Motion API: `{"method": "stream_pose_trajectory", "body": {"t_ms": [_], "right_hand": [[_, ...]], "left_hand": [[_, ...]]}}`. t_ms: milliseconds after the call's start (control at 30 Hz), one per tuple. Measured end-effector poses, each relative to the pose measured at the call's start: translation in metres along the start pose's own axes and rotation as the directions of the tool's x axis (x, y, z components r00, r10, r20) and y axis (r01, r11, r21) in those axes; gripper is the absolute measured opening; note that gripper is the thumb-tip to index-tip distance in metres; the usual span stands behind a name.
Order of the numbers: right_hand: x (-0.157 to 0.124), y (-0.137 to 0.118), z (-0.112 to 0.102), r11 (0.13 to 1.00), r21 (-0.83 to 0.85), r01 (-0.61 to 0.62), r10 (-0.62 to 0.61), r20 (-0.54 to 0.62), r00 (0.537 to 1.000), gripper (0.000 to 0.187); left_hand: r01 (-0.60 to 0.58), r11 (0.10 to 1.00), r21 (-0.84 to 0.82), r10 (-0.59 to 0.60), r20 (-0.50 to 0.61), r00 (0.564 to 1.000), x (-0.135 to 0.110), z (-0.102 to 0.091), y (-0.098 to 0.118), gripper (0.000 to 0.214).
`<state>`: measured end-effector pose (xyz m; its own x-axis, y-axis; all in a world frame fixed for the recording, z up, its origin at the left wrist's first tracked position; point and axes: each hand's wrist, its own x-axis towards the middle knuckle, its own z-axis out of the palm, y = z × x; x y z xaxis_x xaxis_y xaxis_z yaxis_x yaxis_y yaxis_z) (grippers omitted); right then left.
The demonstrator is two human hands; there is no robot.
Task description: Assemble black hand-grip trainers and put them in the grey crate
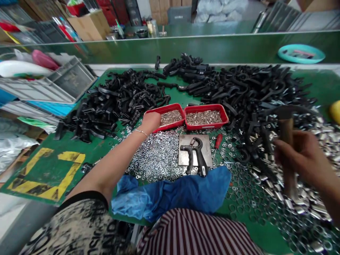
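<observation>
My left hand [151,122] reaches to the left end of a red tray [171,126] of small metal pins. Its fingers curl downward, and whatever is between them is hidden. In my right hand [305,156] is a hammer [286,132], gripped by its wooden handle with the dark head up, above the parts on the right. A black hand gripper [201,161] with a coiled spring near its top lies on a square metal plate [183,159] in front of me. Beside the plate is a red-handled screwdriver [218,141].
A second red tray [207,126] holds more pins. Small nuts [156,156] spread left of the plate. Black handles pile up at the left [117,99] and right [239,85]. Metal sleeves [273,184] and rings [247,202] cover the right side. A blue cloth [175,194] lies in front.
</observation>
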<state>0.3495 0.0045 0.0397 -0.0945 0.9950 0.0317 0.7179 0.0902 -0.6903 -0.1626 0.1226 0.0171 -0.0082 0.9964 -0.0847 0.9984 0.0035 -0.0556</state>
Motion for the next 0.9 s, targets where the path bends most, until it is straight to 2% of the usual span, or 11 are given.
{"method": "stream_pose_trajectory", "body": {"t_ms": [67,100,167,267,333,433,500,567,667,767,900], "right_hand": [[-0.02,-0.038,0.028,0.984,0.09,-0.152,0.137,0.156,0.978,0.04],[-0.027,-0.054,0.042,0.989,0.051,-0.14,0.125,0.229,0.965,0.041],[-0.037,-0.08,0.068,0.999,0.014,-0.048,0.041,0.324,0.945,0.04],[-0.037,-0.105,0.094,0.993,-0.014,0.115,-0.106,0.283,0.953,0.036],[-0.03,-0.114,0.104,0.975,-0.112,0.189,-0.156,0.258,0.954,0.034],[-0.017,-0.124,0.109,0.943,-0.231,0.24,-0.135,0.395,0.909,0.031],[-0.012,-0.128,0.107,0.954,-0.182,0.237,-0.135,0.447,0.884,0.034],[-0.011,-0.127,0.106,0.966,-0.132,0.221,-0.159,0.372,0.914,0.038],[-0.011,-0.115,0.109,0.962,-0.2,0.185,-0.115,0.315,0.942,0.036],[-0.01,-0.098,0.114,0.989,-0.124,0.076,-0.017,0.42,0.908,0.034],[-0.013,-0.084,0.113,0.969,0.186,-0.162,0.084,0.369,0.926,0.036]], "left_hand": [[0.001,1.0,0.015,0.0,-0.043,0.999,-0.004,0.003,0.004,0.029],[0.011,1.0,0.005,-0.011,-0.064,0.998,-0.006,0.004,0.006,0.032],[0.025,0.999,-0.046,-0.029,-0.093,0.995,-0.009,0.006,0.007,0.034],[-0.004,0.991,-0.136,-0.018,-0.159,0.987,-0.011,0.011,0.001,0.032],[-0.052,0.976,-0.214,0.006,-0.21,0.978,-0.01,0.015,-0.005,0.029],[-0.13,0.925,-0.356,0.018,-0.302,0.953,-0.013,0.014,-0.012,0.024],[-0.182,0.876,-0.447,-0.022,-0.413,0.911,-0.021,0.01,-0.011,0.02],[-0.241,0.801,-0.548,-0.083,-0.5,0.862,-0.036,0.003,-0.002,0.016],[-0.303,0.599,-0.741,-0.078,-0.43,0.899,-0.063,0.001,0.026,0.014],[-0.257,0.39,-0.884,0.142,-0.218,0.966,-0.082,0.012,0.064,0.012],[-0.329,0.45,-0.83,0.318,-0.196,0.928,-0.08,0.032,0.104,0.013]]}}
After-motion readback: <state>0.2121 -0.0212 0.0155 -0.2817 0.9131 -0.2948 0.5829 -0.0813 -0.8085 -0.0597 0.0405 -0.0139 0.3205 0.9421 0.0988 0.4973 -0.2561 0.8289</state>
